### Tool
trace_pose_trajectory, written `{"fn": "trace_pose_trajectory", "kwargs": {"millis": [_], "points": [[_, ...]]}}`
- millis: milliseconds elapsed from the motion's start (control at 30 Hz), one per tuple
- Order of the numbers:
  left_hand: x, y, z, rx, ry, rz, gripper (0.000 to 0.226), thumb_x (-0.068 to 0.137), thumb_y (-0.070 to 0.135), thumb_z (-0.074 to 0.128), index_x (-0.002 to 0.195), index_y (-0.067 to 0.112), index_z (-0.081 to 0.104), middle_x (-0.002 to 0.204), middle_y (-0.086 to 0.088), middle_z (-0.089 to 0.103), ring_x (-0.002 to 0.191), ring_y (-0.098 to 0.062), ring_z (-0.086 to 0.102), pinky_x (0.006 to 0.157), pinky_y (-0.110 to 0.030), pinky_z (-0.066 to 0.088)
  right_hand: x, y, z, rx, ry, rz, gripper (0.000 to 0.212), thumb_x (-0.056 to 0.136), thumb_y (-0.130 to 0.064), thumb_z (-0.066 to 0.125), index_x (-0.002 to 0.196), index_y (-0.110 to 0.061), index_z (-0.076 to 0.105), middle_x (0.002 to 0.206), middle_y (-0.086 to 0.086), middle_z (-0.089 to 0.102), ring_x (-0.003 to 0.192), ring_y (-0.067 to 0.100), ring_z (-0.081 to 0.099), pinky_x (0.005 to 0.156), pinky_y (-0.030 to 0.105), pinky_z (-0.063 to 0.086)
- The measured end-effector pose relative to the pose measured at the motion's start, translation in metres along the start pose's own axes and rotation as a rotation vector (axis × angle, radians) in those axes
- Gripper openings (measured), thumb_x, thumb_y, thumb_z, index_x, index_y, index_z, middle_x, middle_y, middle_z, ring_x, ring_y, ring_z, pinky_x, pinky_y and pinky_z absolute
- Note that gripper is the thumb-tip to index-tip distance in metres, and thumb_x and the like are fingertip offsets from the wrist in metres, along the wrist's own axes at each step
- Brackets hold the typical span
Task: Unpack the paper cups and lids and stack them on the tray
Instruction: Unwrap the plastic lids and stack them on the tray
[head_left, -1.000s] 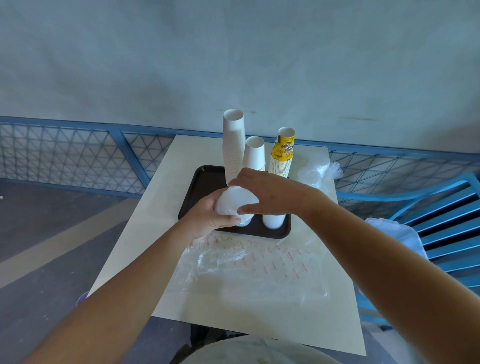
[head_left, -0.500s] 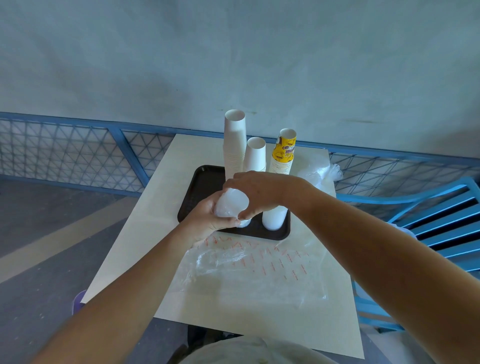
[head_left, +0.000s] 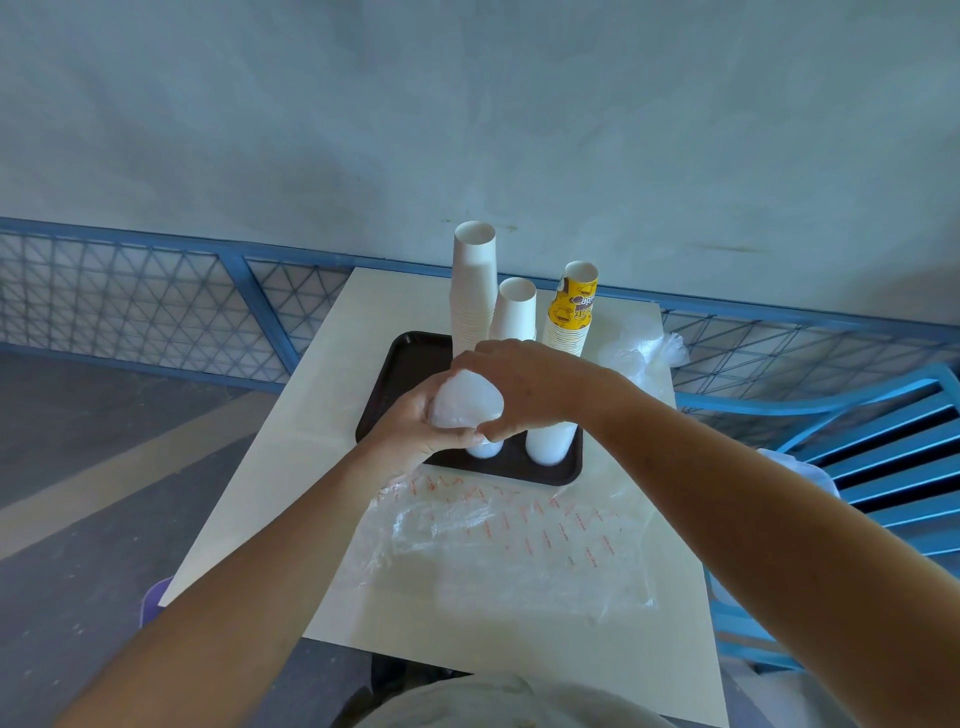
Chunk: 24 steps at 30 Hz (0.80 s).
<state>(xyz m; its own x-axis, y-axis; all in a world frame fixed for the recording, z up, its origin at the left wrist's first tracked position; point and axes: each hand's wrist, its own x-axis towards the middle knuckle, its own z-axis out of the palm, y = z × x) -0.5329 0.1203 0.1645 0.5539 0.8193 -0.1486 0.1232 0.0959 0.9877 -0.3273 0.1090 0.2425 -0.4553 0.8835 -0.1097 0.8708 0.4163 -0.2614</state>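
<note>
A dark tray (head_left: 402, 364) sits at the table's far middle. On it stand a tall white cup stack (head_left: 471, 283), a shorter white cup stack (head_left: 515, 309) and a stack topped by a yellow printed cup (head_left: 571, 314). Over the tray's near side, my left hand (head_left: 410, 434) and my right hand (head_left: 524, 387) both grip a white stack of lids (head_left: 467, 400), the left from below and the right from above. The lower part of the stack is hidden by my fingers.
An empty clear plastic wrapper with red print (head_left: 498, 545) lies on the white table (head_left: 291, 452) in front of the tray. Another crumpled clear bag (head_left: 644, 348) sits at the far right. Blue slatted chair (head_left: 893, 462) to the right; blue railing (head_left: 156, 291) behind.
Both hands, holding the lid stack, have shifted slightly left and farther over the tray. The cup stacks have not moved.
</note>
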Motion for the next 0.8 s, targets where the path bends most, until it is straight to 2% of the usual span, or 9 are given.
{"fn": "trace_pose_trajectory", "kwargs": {"millis": [67, 167, 267, 400, 500, 600, 700, 800], "points": [[0.001, 0.001, -0.001, 0.004, 0.007, 0.006, 0.074, 0.065, 0.027, 0.096, 0.132, 0.037, 0.065, 0.122, 0.007, 0.07, 0.121, -0.019, 0.066, 0.106, -0.049, 0.056, -0.001, 0.001, 0.0, 0.002, 0.03, -0.007, 0.076, 0.072, -0.054, 0.083, 0.136, -0.035, 0.049, 0.116, -0.01, 0.06, 0.107, 0.014, 0.06, 0.087, 0.037, 0.055], [0.0, 0.002, 0.0, -0.009, 0.008, 0.005, 0.073, 0.068, 0.024, 0.093, 0.134, 0.034, 0.064, 0.119, 0.011, 0.072, 0.118, -0.015, 0.068, 0.104, -0.045, 0.057, -0.001, 0.003, -0.002, 0.0, 0.046, -0.022, 0.074, 0.073, -0.051, 0.085, 0.135, -0.033, 0.05, 0.113, -0.01, 0.058, 0.103, 0.014, 0.059, 0.08, 0.03, 0.049], [0.0, 0.001, 0.0, -0.026, 0.011, 0.003, 0.072, 0.071, 0.022, 0.093, 0.135, 0.034, 0.064, 0.12, 0.007, 0.072, 0.117, -0.018, 0.069, 0.099, -0.041, 0.058, -0.002, 0.005, -0.003, 0.026, 0.049, -0.023, 0.076, 0.073, -0.051, 0.085, 0.138, -0.034, 0.048, 0.119, -0.01, 0.058, 0.108, 0.014, 0.058, 0.088, 0.034, 0.052], [0.002, -0.001, -0.001, -0.089, 0.027, -0.041, 0.067, 0.074, 0.014, 0.093, 0.134, 0.027, 0.066, 0.113, 0.003, 0.072, 0.104, -0.02, 0.071, 0.084, -0.035, 0.06, -0.002, 0.009, -0.004, 0.069, 0.089, -0.033, 0.078, 0.073, -0.054, 0.084, 0.14, -0.037, 0.047, 0.125, -0.009, 0.058, 0.115, 0.015, 0.057, 0.098, 0.039, 0.051], [0.004, -0.002, -0.003, -0.13, 0.039, -0.064, 0.061, 0.079, 0.006, 0.091, 0.133, 0.023, 0.067, 0.116, -0.003, 0.07, 0.106, -0.021, 0.071, 0.083, -0.033, 0.061, -0.002, 0.011, -0.004, 0.137, 0.111, -0.011, 0.078, 0.075, -0.053, 0.085, 0.141, -0.036, 0.048, 0.128, -0.007, 0.058, 0.117, 0.014, 0.057, 0.098, 0.039, 0.052], [0.006, -0.002, -0.002, -0.158, 0.075, -0.062, 0.072, 0.07, 0.015, 0.094, 0.135, 0.022, 0.065, 0.118, -0.003, 0.07, 0.107, -0.02, 0.073, 0.083, -0.033, 0.061, -0.002, 0.014, -0.001, 0.17, 0.132, 0.013, 0.082, 0.076, -0.049, 0.085, 0.146, -0.034, 0.045, 0.133, -0.003, 0.056, 0.119, 0.017, 0.057, 0.098, 0.039, 0.052], [0.007, -0.001, 0.0, -0.163, 0.117, -0.052, 0.063, 0.082, 0.0, 0.087, 0.137, 0.018, 0.064, 0.112, -0.002, 0.072, 0.104, -0.019, 0.072, 0.081, -0.031, 0.061, 0.001, 0.014, 0.004, 0.181, 0.148, 0.037, 0.087, 0.079, -0.046, 0.084, 0.152, -0.039, 0.038, 0.136, -0.001, 0.052, 0.121, 0.018, 0.055, 0.096, 0.035, 0.051], [0.008, -0.003, -0.001, -0.163, 0.135, -0.047, 0.062, 0.083, 0.001, 0.085, 0.137, 0.022, 0.064, 0.118, -0.005, 0.07, 0.108, -0.022, 0.072, 0.085, -0.033, 0.061, 0.005, 0.018, 0.007, 0.248, 0.183, 0.082, 0.082, 0.079, -0.043, 0.084, 0.149, -0.044, 0.041, 0.132, -0.002, 0.049, 0.118, 0.016, 0.051, 0.09, 0.028, 0.044]]}}
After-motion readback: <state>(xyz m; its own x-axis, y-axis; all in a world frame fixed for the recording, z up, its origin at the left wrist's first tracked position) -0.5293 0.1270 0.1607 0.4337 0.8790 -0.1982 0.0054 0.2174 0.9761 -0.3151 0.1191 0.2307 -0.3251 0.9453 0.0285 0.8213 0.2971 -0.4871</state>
